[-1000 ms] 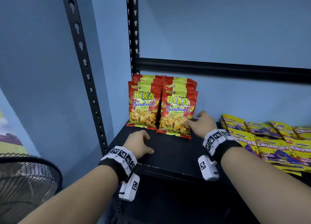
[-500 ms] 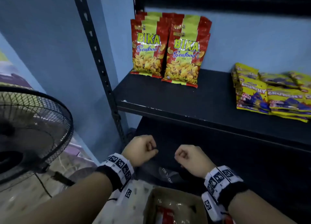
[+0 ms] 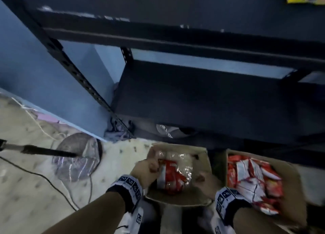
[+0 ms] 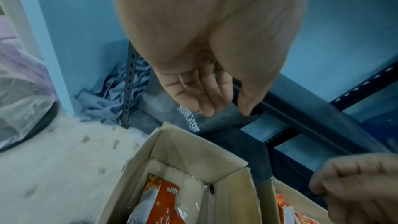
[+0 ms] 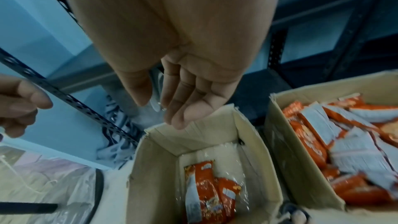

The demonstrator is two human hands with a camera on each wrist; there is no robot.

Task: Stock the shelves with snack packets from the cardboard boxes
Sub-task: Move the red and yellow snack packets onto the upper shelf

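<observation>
Left hand (image 4: 193,89) and right hand (image 5: 183,94), fingers loosely extended, empty, above snack packets (image 5: 206,192) lying in the cardboard box (image 5: 254,142).

The pale speckled floor (image 3: 35,198) carries two open brown cardboard boxes side by side: the left box (image 3: 202,156) and the fuller right box (image 3: 297,184). A round grey fan base (image 3: 79,156) wrapped in clear plastic, a black cable (image 3: 44,177) and a crumpled grey cloth (image 3: 116,133) by the black metal shelf post (image 3: 84,82) also lie there.

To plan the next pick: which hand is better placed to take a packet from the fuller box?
The right hand, probably: it hovers open next to the fuller box; the left hand hovers over the other box's far side.
</observation>
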